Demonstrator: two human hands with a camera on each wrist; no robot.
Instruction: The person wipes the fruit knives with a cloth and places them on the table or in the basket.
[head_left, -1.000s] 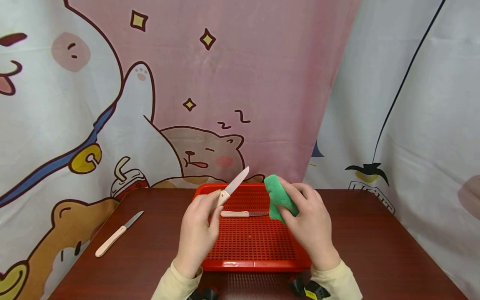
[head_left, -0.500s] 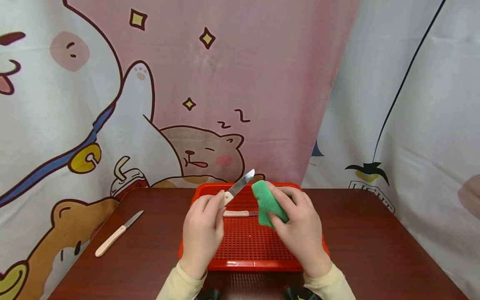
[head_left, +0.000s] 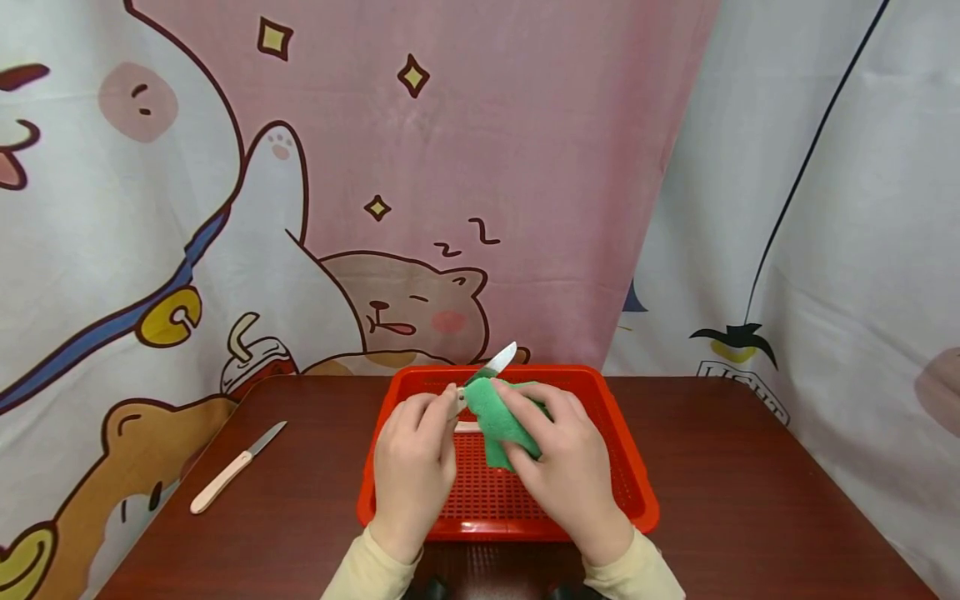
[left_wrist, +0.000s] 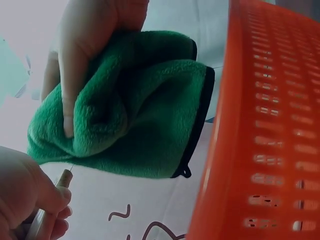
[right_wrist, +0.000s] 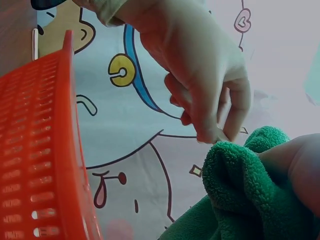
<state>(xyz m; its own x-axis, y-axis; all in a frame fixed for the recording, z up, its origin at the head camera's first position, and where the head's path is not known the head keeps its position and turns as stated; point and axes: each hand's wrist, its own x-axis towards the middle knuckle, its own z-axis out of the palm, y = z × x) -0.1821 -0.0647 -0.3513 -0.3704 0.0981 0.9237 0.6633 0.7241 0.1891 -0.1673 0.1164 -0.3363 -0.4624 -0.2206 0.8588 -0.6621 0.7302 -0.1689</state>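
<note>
My left hand (head_left: 414, 467) grips a small knife by its pale handle (left_wrist: 46, 220), above the red basket. The knife's blade (head_left: 501, 360) points up and to the right, its lower part covered by a green cloth (head_left: 498, 423). Bunched in my right hand (head_left: 572, 462), the cloth lies against the blade close to the handle. In the left wrist view the cloth (left_wrist: 150, 125) shows a dark edging and a small loop. A second knife (head_left: 467, 427) lies in the basket, mostly hidden behind my hands and the cloth.
The red perforated basket (head_left: 510, 530) stands on the dark brown table (head_left: 742, 500) below both hands. Another pale-handled knife (head_left: 223, 482) lies on the table at the left. A printed curtain (head_left: 525, 167) hangs behind the table.
My right hand has moved left with the cloth, from beside the knife onto its blade. My left hand has shifted slightly right, and the blade has tilted further right.
</note>
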